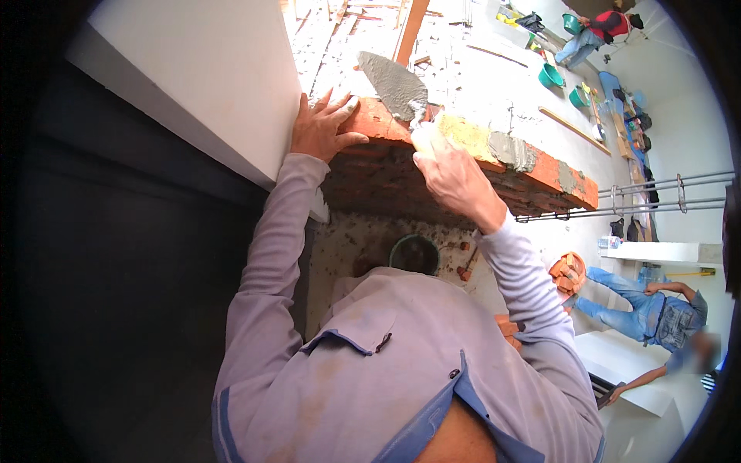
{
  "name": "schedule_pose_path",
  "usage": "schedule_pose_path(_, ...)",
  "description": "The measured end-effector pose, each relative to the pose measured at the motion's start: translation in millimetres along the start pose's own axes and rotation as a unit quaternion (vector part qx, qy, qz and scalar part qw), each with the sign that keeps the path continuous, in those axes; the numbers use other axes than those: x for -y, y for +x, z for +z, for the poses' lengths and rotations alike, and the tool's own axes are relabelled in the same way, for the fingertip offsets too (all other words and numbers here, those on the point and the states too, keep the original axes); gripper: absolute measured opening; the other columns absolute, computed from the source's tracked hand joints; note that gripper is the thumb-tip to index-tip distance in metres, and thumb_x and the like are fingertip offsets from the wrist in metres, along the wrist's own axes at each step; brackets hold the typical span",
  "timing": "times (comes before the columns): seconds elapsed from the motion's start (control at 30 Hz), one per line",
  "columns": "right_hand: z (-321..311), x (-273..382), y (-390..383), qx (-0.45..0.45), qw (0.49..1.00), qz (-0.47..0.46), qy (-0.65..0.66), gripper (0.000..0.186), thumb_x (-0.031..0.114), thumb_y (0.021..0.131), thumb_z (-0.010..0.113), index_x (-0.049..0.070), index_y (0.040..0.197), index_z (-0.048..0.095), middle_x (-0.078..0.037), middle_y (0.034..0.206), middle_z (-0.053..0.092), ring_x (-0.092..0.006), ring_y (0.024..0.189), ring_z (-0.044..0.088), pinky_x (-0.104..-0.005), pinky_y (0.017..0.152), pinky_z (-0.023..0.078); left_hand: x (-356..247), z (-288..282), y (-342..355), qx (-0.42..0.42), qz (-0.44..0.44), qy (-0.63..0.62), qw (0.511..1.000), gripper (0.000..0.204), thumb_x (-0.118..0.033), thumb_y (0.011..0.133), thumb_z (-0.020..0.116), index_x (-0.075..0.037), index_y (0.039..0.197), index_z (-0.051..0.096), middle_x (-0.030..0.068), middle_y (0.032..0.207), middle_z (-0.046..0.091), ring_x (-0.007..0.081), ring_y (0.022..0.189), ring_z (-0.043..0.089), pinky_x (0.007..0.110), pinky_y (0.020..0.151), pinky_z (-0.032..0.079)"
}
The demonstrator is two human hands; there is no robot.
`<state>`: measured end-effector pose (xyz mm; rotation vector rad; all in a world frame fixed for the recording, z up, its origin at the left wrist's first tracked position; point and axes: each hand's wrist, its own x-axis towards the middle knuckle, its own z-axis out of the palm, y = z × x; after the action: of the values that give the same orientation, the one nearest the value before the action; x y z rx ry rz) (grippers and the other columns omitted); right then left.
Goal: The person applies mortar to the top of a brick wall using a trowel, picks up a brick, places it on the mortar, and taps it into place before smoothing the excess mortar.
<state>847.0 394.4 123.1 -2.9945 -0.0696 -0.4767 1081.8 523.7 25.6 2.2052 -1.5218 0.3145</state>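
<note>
My right hand (455, 174) is closed round the handle of a mortar-coated trowel (395, 86), above the top of a brick wall (532, 162). The trowel's grey blade points up and left over the wall's far side. At the wall's left end, my left hand (320, 127) lies with fingers spread on an orange brick (374, 119), beside a pale column. Grey mortar (513, 150) covers part of the top course farther right. The trowel's handle is mostly hidden in my fist.
Below me stands a bucket (414, 253) near loose bricks (465, 266). Steel rebar (671, 197) sticks out past the wall's right end. One person (648, 309) is at right near a pile of bricks (569, 272); another (606, 31) holds a green bucket at far right.
</note>
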Motion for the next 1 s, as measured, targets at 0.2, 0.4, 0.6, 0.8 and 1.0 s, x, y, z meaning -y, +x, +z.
schedule_pose_path(0.2, 3, 0, 3, 0.014, 0.998, -0.035, -0.059, 0.027, 0.010, 0.092, 0.054, -0.012, 0.108, 0.058, -0.029, 0.113, 0.056, -0.0376, 0.089, 0.061, -0.0428, 0.079, 0.052, -5, -1, -10, -0.049, -0.001, 0.010, 0.999, 0.074, -0.066, 0.073, 0.060, -0.014, 0.126, 0.063, 0.0005, 0.135, 0.057, 0.0223, 0.134, 0.043, 0.058, 0.115, 0.016)
schedule_pose_path(0.4, -3, -20, 18, -0.030, 0.996, -0.065, -0.050, 0.033, 0.013, 0.095, 0.052, -0.008, 0.121, 0.052, -0.028, 0.113, 0.057, -0.0406, 0.092, 0.061, -0.0463, 0.079, 0.051, -9, 0, -25, -0.191, -0.009, -0.133, 0.973, 0.038, -0.028, 0.071, 0.079, -0.006, 0.101, 0.073, 0.0057, 0.108, 0.071, 0.0236, 0.110, 0.061, 0.041, 0.100, 0.043)
schedule_pose_path(0.6, -1, 19, 42, -0.087, 0.966, 0.151, 0.188, 0.031, 0.018, 0.097, 0.050, -0.007, 0.115, 0.053, -0.029, 0.099, 0.060, -0.0455, 0.090, 0.061, -0.0484, 0.076, 0.049, -7, 0, -23, -0.237, 0.041, -0.125, 0.963, 0.033, -0.023, 0.069, 0.080, -0.004, 0.096, 0.074, 0.0067, 0.098, 0.072, 0.0225, 0.097, 0.062, 0.037, 0.092, 0.046)
schedule_pose_path(0.8, -2, 20, 50, 0.063, 0.987, 0.116, 0.095, 0.037, 0.018, 0.096, 0.048, -0.009, 0.122, 0.048, -0.030, 0.114, 0.056, -0.0445, 0.099, 0.060, -0.0478, 0.082, 0.051, -6, 6, -27, -0.230, 0.008, -0.127, 0.965, 0.029, -0.030, 0.072, 0.076, -0.008, 0.090, 0.075, 0.0028, 0.093, 0.072, 0.0207, 0.094, 0.062, 0.043, 0.103, 0.041)
schedule_pose_path(1.0, 19, 7, 38, 0.039, 0.991, 0.112, 0.066, 0.039, 0.017, 0.096, 0.048, -0.010, 0.124, 0.050, -0.032, 0.119, 0.056, -0.0455, 0.102, 0.060, -0.0479, 0.086, 0.050, -9, -1, -23, -0.226, 0.038, -0.092, 0.969, 0.033, -0.029, 0.071, 0.078, -0.006, 0.094, 0.073, 0.0047, 0.096, 0.072, 0.0216, 0.096, 0.062, 0.037, 0.094, 0.045)
